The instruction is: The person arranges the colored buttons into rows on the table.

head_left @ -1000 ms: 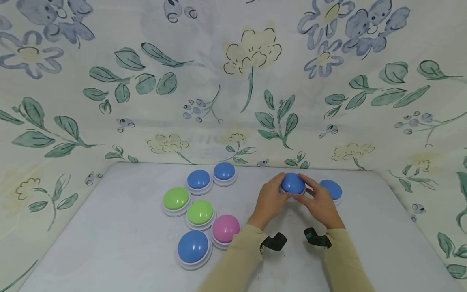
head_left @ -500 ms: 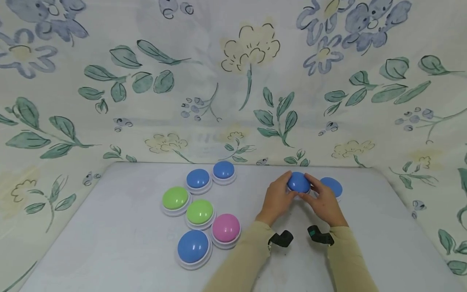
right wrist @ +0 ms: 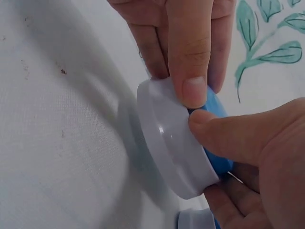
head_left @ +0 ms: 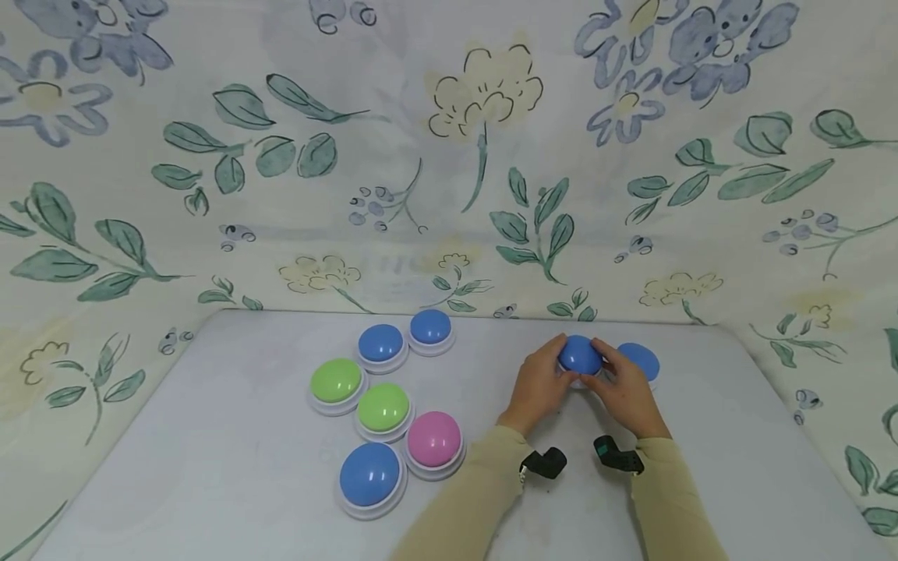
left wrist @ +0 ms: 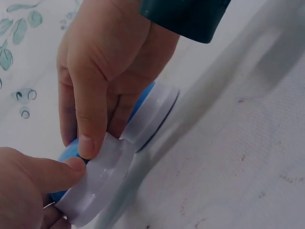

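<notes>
Both hands hold one blue push button [head_left: 581, 354] with a white round base at the back right of the table. My left hand [head_left: 539, 387] grips its left side, and my right hand [head_left: 627, 393] grips its right side. In the left wrist view the two thumbs nearly meet on the near side of the button [left wrist: 102, 183], where blue dome joins white base. The right wrist view shows that button [right wrist: 174, 138] close over the table, its shadow beside it. Another blue push button [head_left: 641, 361] sits just right of my right hand, partly hidden by its fingers.
Left of the arms, two blue buttons [head_left: 381, 343] stand at the back. Two green buttons [head_left: 383, 407], a pink button [head_left: 434, 439] and a large blue button [head_left: 369, 474] lie nearer. A flower-patterned cloth [head_left: 393, 257] rises behind the white table [head_left: 210, 436].
Both hands have carried the blue push button to the right, closer to the other blue button; over the last half second it shifts only slightly right and toward me. The other buttons stay put.
</notes>
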A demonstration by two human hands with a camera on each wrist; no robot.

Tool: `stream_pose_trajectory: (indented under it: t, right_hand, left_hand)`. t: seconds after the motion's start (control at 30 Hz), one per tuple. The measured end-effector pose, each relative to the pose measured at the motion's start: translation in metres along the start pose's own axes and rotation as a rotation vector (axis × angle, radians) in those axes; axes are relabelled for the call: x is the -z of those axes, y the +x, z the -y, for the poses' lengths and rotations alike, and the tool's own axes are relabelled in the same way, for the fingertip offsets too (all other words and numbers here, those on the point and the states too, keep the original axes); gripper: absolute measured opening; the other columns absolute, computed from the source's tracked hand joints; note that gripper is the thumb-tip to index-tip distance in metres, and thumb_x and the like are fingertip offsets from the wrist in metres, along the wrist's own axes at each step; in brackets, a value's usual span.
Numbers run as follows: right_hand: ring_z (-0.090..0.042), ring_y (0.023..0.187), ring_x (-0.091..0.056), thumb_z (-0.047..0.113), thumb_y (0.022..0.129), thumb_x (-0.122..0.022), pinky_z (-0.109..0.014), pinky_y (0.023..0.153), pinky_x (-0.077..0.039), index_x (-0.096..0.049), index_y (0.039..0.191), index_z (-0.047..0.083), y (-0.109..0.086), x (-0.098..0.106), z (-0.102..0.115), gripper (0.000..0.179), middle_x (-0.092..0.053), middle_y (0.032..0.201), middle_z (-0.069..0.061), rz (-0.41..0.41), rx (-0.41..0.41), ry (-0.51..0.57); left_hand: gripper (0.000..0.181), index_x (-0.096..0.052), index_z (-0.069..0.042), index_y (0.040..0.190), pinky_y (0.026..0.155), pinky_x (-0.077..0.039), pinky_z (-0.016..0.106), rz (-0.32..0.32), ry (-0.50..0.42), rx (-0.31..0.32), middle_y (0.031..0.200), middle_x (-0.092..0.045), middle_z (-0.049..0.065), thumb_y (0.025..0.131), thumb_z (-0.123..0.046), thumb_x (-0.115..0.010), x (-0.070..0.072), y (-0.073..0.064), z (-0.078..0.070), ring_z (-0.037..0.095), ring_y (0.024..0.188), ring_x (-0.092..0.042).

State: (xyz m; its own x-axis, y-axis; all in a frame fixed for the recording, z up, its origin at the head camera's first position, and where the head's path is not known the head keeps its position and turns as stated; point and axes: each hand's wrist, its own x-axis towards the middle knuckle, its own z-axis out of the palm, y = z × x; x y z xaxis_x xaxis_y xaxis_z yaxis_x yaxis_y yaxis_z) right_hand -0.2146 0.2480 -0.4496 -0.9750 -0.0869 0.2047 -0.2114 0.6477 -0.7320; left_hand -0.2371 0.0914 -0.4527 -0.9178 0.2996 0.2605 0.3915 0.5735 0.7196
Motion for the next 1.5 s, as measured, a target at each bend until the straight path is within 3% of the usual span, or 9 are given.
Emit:
stream_pose_trajectory:
  t: [0.57,1.13,1.5]
  right_hand:
    - [-0.044,0.121,-0.043,0.003,0.085,-0.062,-0.054,0.099,-0.037,-0.037,0.136,-0.009,0.000,-0.001,0.002,0.057,-0.036,0.139,-0.029,0.031,-0.007,-0.146]
    - [-0.047,0.127,-0.032,0.000,0.086,-0.058,-0.057,0.103,-0.029,-0.036,0.136,-0.007,0.000,0.000,0.010,0.055,-0.032,0.140,-0.032,0.050,-0.047,-0.174]
    - [-0.046,0.127,-0.033,-0.001,0.087,-0.057,-0.056,0.103,-0.030,-0.036,0.137,-0.006,0.003,-0.004,0.008,0.055,-0.031,0.141,-0.031,0.028,-0.073,-0.155]
  left_hand:
    - [0.057,-0.044,-0.001,0.135,0.105,-0.034,0.026,0.008,0.022,-0.021,0.136,-0.048,0.010,0.085,-0.013,-0.067,-0.010,0.001,0.006,0.017,0.125,-0.045]
    - [0.055,-0.042,0.001,0.136,0.107,-0.031,0.026,0.028,0.010,-0.053,0.138,-0.046,0.012,0.086,-0.012,-0.064,-0.014,0.001,0.010,0.019,0.127,-0.043]
    - [0.055,-0.041,0.003,0.135,0.107,-0.031,0.025,0.008,0.009,-0.087,0.138,-0.046,0.014,0.087,-0.008,-0.063,-0.015,0.000,0.015,0.020,0.127,-0.043]
